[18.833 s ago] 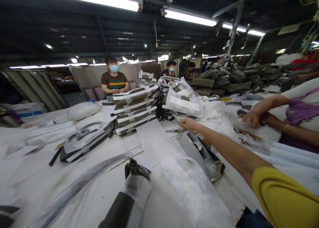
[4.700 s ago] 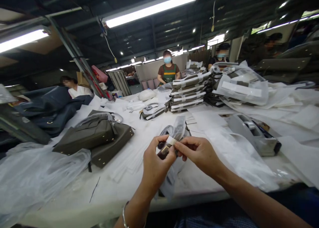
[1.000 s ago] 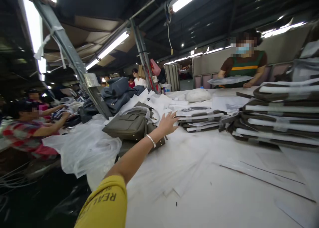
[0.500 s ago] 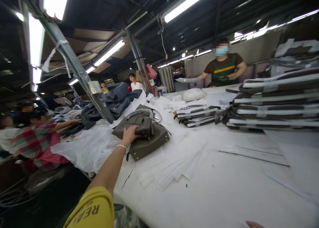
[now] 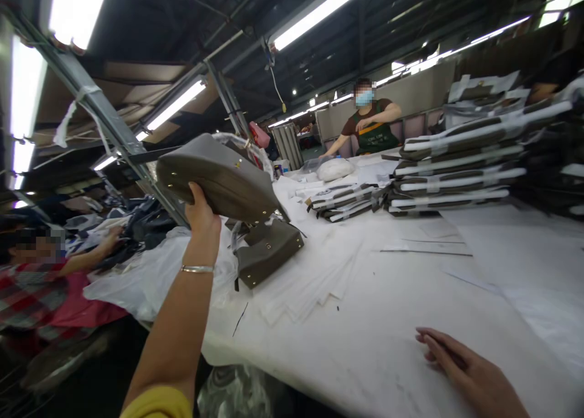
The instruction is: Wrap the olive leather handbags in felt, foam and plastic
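The left hand (image 5: 203, 217) holds up a smooth olive-brown bag with little gold studs (image 5: 219, 174). The thumb presses on the side of the bag that faces us, and the other fingers are hidden behind it, so the grip is closed on the bag. This bag is tilted in the air, above the table, and its handle is wrapped in pale see-through plastic (image 5: 244, 143). Just under it, another olive-brown bag with gold studs (image 5: 271, 254) lies on the wide white table (image 5: 387, 339). I can't tell if the two bags touch. A shiny silver bangle (image 5: 197, 269) is on the left wrist. The right hand (image 5: 465, 366) is low down near the front of the table, well apart from both bags. It is loosely open, with its fingers a bit bent and close together, and it has hold of nothing that I can see. I can't tell if it touches the table. Beside the lying bag there is a fan of thin white sheets (image 5: 310, 284) on one side and a crumpled heap of clear plastic (image 5: 155, 287) on the other. Farther back stands a tall stack of flat brown bags with white padding strips (image 5: 456, 174).
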`<action>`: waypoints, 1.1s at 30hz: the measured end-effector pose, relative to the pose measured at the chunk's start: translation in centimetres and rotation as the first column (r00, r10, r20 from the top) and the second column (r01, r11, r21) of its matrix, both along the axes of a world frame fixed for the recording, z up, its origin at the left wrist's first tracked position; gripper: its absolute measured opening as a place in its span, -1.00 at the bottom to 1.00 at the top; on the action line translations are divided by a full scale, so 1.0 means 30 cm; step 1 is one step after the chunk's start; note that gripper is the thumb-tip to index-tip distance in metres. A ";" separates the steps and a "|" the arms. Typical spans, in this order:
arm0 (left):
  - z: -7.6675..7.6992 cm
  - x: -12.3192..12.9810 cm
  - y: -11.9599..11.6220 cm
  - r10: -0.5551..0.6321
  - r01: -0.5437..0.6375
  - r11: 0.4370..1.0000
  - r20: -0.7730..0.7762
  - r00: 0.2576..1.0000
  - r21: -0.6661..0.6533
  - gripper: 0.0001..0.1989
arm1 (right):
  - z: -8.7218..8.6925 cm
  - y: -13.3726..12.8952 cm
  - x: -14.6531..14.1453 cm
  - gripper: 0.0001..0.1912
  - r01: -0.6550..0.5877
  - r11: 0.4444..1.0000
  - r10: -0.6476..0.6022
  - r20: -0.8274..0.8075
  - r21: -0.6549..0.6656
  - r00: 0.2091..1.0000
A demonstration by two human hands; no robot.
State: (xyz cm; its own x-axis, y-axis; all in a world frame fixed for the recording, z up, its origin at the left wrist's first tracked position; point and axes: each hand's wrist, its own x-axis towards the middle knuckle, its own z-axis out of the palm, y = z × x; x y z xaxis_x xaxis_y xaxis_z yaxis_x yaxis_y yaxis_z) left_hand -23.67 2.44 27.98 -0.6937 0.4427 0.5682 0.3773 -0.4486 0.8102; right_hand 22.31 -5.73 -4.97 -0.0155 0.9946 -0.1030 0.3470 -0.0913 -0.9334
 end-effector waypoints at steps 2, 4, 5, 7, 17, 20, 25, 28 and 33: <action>-0.057 0.111 -0.058 -0.112 0.109 0.992 0.054 0.992 0.064 -0.49 | 0.084 -0.038 -0.066 -0.41 -0.023 0.999 0.027 -0.146 0.027 0.989; -0.166 0.252 -0.117 -0.236 0.226 0.970 0.117 0.965 0.095 -0.48 | 0.179 -0.083 -0.139 -0.32 -0.120 0.990 0.138 -0.376 0.072 0.916; -0.233 0.332 -0.148 -0.302 0.288 0.952 0.161 0.940 0.107 -0.48 | 0.225 -0.103 -0.173 -0.25 -0.168 0.982 0.190 -0.506 0.090 0.841; -0.376 0.499 -0.214 -0.487 0.430 0.873 0.401 0.776 0.229 -0.52 | 0.298 -0.137 -0.225 -0.20 -0.215 0.972 0.215 -0.709 0.091 0.672; -0.863 0.947 -0.517 -0.530 0.744 0.646 0.802 0.276 0.171 -0.59 | 0.214 -0.243 0.012 -0.32 0.114 0.988 -0.154 -0.654 -0.103 0.741; -0.908 0.892 -0.635 -0.582 0.965 0.114 0.771 0.258 -0.236 -0.54 | 0.170 -0.297 0.183 -0.26 0.109 0.992 -0.121 -0.300 -0.057 0.946; -0.822 0.761 -0.732 -0.825 0.745 -0.012 0.427 0.369 -0.666 -0.65 | 0.211 -0.367 0.333 -0.50 0.030 0.897 -0.240 0.428 0.442 0.871; -0.749 0.730 -0.678 -0.795 0.472 0.558 -0.276 0.541 -0.682 -0.68 | 0.276 -0.322 0.290 -0.52 -0.296 0.738 -0.197 0.613 0.606 0.765; -0.751 0.739 -0.530 -0.682 0.121 0.729 -0.730 0.046 -0.674 0.00 | 0.318 -0.170 0.183 -0.19 -0.718 0.580 0.066 0.856 0.385 0.512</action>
State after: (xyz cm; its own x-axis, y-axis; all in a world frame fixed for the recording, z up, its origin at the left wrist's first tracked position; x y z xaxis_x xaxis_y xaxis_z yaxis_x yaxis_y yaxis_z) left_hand -1.50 -13.47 5.46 0.5854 0.7631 0.2738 0.7663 -0.6311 0.1206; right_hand 27.80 -10.84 4.58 -0.6736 0.6594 0.3340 0.6832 0.7278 -0.0590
